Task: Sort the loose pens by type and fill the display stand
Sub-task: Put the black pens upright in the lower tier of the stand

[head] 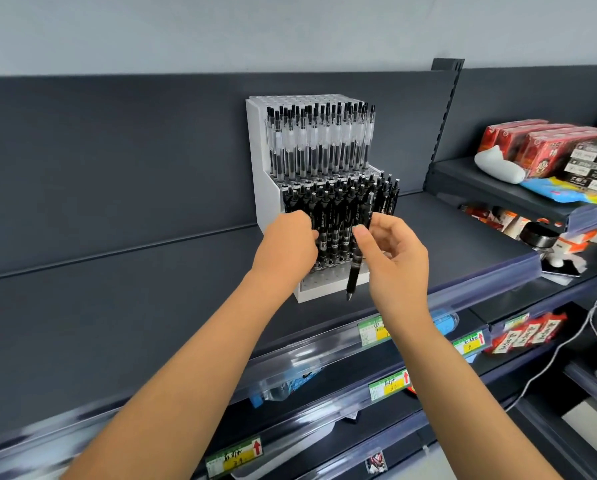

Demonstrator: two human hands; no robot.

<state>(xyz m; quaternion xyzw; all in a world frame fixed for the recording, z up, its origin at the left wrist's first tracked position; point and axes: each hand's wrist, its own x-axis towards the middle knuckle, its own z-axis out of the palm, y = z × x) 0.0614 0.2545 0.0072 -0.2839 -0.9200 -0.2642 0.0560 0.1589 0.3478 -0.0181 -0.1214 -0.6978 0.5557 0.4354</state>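
A white stepped display stand [259, 161] sits on a dark shelf. Its upper tier holds several clear-barrelled pens [321, 140] with black caps. The tier below is packed with several black pens [338, 209]. My right hand [390, 258] pinches one black pen [357, 258] between thumb and fingers, held upright with its tip just in front of the stand's lowest tier. My left hand [288, 244] reaches into the black pens at the left of the lower tier, with curled fingers gripping them; exactly what it grips is hidden.
The dark shelf [117, 289] stretches wide to the left of the stand. On the right, a neighbouring shelf carries red boxes [532, 143] and other packets. Price-tag rails [376, 334] run along the shelf fronts below. A white cable [574, 341] hangs at the right.
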